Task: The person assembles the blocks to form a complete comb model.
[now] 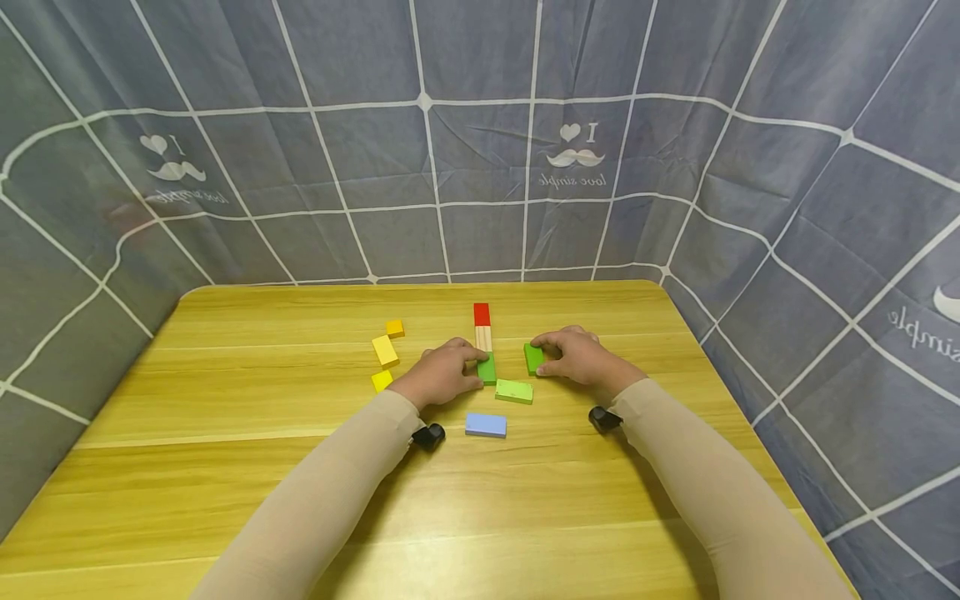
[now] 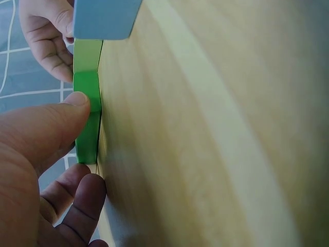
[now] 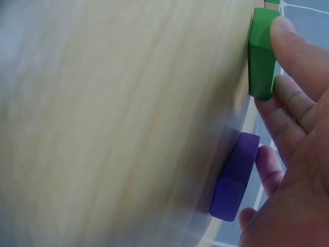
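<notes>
Around the middle of the wooden bench [image 1: 187, 467], the left hand [image 1: 444, 375] pinches a green block [image 1: 489, 370] endwise between thumb and fingers; take that block as the clock's hub. Toward 12 o'clock run a bare-wood piece [image 1: 483, 338] and, beyond it, a red block [image 1: 482, 314], in line with the green. At 3 o'clock, well apart from the row, the right hand [image 1: 581, 360] pinches a second green block [image 1: 533, 359] by its ends, thumb at the near one. A purple block [image 3: 235, 177] lies beside that hand's outer fingers; whether they touch it, I cannot tell. A lime block [image 1: 514, 391] sits just off the hub at 4, a blue block [image 1: 486, 425] at 6, two yellow blocks [image 1: 386, 351] near 9 and a smaller orange-yellow block [image 1: 394, 328] toward 10.

The step in hand looks like arranging, the left fingers steadying the row's near end. The next move seems to call for a light, level pinch that neither nudges the row nor brushes the lime block.
</notes>
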`<act>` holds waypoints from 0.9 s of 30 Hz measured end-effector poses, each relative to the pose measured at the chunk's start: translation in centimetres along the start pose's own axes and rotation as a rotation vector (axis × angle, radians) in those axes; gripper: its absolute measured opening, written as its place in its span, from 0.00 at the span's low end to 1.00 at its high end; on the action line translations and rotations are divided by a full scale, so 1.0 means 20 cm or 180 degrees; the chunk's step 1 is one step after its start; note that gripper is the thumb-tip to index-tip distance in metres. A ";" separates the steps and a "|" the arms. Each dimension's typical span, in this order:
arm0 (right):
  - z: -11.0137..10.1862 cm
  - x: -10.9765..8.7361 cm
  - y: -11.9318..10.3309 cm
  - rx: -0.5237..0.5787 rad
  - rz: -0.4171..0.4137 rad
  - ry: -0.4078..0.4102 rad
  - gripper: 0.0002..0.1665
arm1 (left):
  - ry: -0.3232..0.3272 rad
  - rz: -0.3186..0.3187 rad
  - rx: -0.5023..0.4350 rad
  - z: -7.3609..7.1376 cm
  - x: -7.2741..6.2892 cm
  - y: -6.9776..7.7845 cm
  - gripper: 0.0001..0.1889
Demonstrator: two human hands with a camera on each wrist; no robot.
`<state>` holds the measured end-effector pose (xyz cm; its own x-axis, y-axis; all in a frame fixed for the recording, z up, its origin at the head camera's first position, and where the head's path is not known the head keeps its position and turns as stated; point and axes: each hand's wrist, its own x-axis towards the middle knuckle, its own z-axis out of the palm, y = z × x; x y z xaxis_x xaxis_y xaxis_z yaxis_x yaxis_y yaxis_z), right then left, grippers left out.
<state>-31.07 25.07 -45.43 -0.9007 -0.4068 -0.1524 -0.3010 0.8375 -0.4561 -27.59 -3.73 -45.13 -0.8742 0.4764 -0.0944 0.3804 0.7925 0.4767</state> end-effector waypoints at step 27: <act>0.00 0.00 0.01 0.0085 -0.0016 -0.0002 0.35 | 0.0093 -0.0046 -0.0139 -0.08 -0.02 -0.07 0.31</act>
<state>-31.17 25.18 -45.42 -0.8991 -0.4111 -0.1506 -0.2969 0.8254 -0.4802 -28.25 -5.59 -44.27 -0.8881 0.4532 -0.0763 0.3547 0.7815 0.5132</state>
